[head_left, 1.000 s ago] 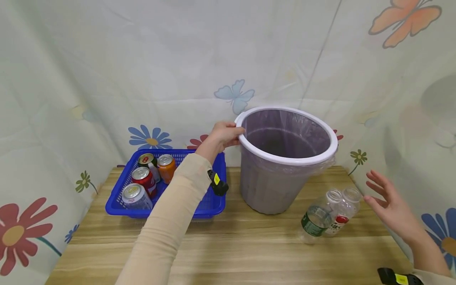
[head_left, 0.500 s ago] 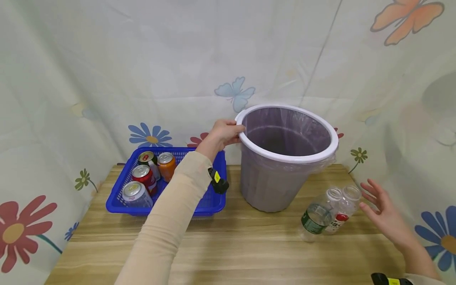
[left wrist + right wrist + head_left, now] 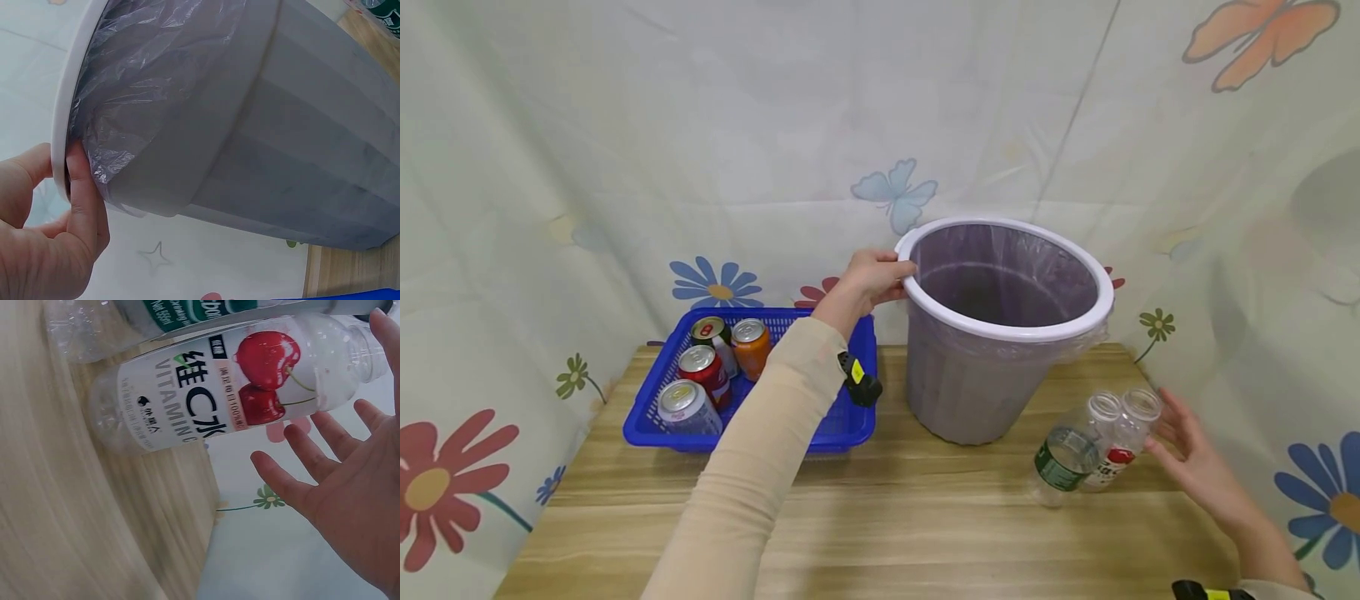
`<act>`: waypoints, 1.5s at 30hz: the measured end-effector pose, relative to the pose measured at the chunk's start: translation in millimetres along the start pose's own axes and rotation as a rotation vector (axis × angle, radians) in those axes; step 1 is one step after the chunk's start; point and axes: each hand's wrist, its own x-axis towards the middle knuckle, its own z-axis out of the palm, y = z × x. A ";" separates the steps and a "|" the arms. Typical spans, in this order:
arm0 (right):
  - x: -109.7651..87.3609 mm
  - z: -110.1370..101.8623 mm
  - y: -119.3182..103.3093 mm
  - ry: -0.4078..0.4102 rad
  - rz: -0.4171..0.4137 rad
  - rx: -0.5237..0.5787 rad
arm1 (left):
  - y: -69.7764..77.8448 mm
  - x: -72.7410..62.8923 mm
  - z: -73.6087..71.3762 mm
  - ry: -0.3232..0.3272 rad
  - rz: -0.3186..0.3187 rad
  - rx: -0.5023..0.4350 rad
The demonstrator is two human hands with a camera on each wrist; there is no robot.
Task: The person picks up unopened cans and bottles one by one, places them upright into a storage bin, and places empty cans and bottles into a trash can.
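My left hand (image 3: 871, 282) pinches the white rim of a grey trash can (image 3: 970, 392), thumb on one side and fingers under the lip, as the left wrist view shows. A clear plastic bag (image 3: 131, 119) lines the can and folds over its rim. To the right stand two capless clear plastic bottles side by side: one with a green label (image 3: 1060, 462), the other with a cherry-printed white label (image 3: 187, 394). Beside the cherry bottle my right hand (image 3: 1198, 471) has its fingers spread and holds nothing; whether a fingertip touches the bottle, I cannot tell.
A blue plastic basket (image 3: 640, 425) on the left holds several drink cans, among them an orange can (image 3: 751, 350) and a red can (image 3: 703, 375). All stand on a wooden table (image 3: 887, 533). Behind hangs a flower-printed curtain (image 3: 760, 125).
My right hand has moved left, closer to the cherry-labelled bottle. The left hand keeps its grip on the trash can's rim, and the bottles stay where they were.
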 end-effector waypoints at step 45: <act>4.8 28.2 24.5 -0.188 0.166 0.064 | -1.6 -0.8 0.5 0.006 -0.003 -0.011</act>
